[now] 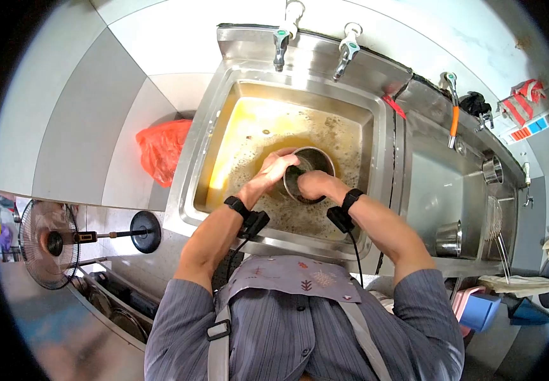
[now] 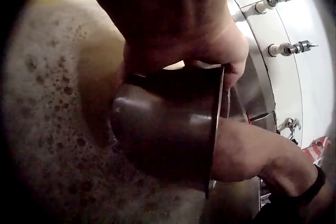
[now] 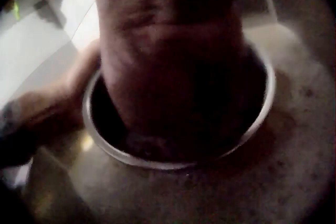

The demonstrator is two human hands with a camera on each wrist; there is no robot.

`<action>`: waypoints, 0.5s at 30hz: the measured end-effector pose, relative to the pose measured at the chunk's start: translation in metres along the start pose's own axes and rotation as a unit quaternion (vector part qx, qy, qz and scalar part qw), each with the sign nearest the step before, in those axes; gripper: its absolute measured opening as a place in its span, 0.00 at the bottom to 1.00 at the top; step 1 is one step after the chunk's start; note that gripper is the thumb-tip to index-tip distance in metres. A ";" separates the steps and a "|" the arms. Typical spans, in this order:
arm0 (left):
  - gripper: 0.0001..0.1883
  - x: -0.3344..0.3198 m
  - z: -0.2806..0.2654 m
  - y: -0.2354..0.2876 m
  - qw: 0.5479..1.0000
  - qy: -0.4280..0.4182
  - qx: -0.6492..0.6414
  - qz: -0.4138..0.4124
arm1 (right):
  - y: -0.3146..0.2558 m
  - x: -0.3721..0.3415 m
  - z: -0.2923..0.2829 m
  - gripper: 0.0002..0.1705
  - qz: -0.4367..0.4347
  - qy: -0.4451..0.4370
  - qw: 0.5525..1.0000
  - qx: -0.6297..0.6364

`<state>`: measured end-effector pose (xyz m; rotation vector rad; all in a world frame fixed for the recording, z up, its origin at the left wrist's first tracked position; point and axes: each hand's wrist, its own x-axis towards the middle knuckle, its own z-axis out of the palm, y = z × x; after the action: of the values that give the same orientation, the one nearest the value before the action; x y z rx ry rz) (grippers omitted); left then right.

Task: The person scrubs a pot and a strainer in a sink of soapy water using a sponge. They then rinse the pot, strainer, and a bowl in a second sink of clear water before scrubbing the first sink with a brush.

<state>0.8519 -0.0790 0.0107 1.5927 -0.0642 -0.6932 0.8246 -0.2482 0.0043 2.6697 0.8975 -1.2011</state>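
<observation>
A round stainless-steel pot is tilted over the cloudy, foamy water in the left sink basin. My left hand grips it by the rim, thumb over the edge and the other fingers along the outer wall. Inside the mouth of the pot is my right hand, reaching in up to about the wrist. In the right wrist view the pot's pale rim rings that hand, and its fingers are hidden in the dark interior. I cannot tell whether they hold anything.
Two taps stand above this basin. The right basin holds a metal container, a smaller pot and a wire strainer. A red plastic bag lies left of the sink; a fan stands lower left.
</observation>
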 end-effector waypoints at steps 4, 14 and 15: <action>0.40 0.001 0.004 -0.002 1.000 -0.003 0.019 0.023 | -0.006 0.004 0.003 0.12 -0.086 0.025 0.987 0.133; 0.40 -0.011 -0.006 0.003 0.999 -0.006 -0.009 -0.043 | -0.020 0.004 0.014 0.16 -0.077 0.345 0.931 0.089; 0.40 -0.012 -0.006 0.006 0.999 -0.005 -0.010 -0.043 | -0.017 0.004 0.018 0.16 -0.061 0.348 0.933 0.063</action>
<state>0.8464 -0.0694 0.0206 1.5804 0.0028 -0.7658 0.8062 -0.2374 -0.0082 3.2379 1.0935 -0.2904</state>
